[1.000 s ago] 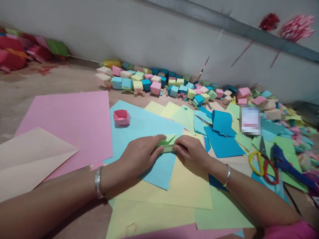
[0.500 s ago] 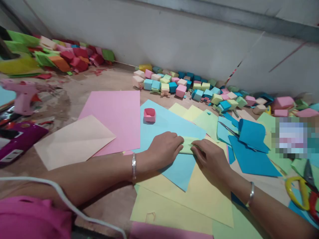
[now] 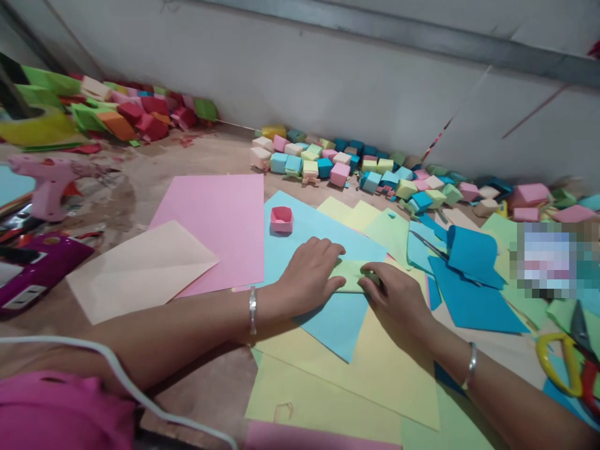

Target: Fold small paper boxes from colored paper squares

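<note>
Head view: our L hand (image 3: 309, 275) lies spread on folded green paper (image 3: 350, 275) atop a blue sheet (image 3: 338, 328); R hand (image 3: 398, 294) pinches its R end. Best we align edges, press evenly.

Two hands (image 3: 312, 275) (image 3: 398, 297), two bracelets (image 3: 253, 310) (image 3: 471, 365) — one folded green paper (image 3: 350, 275), one pink box (image 3: 282, 227), one pink glue gun (image 3: 45, 184) at nine o'clock.

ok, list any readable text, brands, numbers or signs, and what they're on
None readable.
White label on the purple device, left: dark marks, too blurred to read.
Pixelated patch, right: nothing legible.
Folded green paper at the hands: no lettering visible.
</note>
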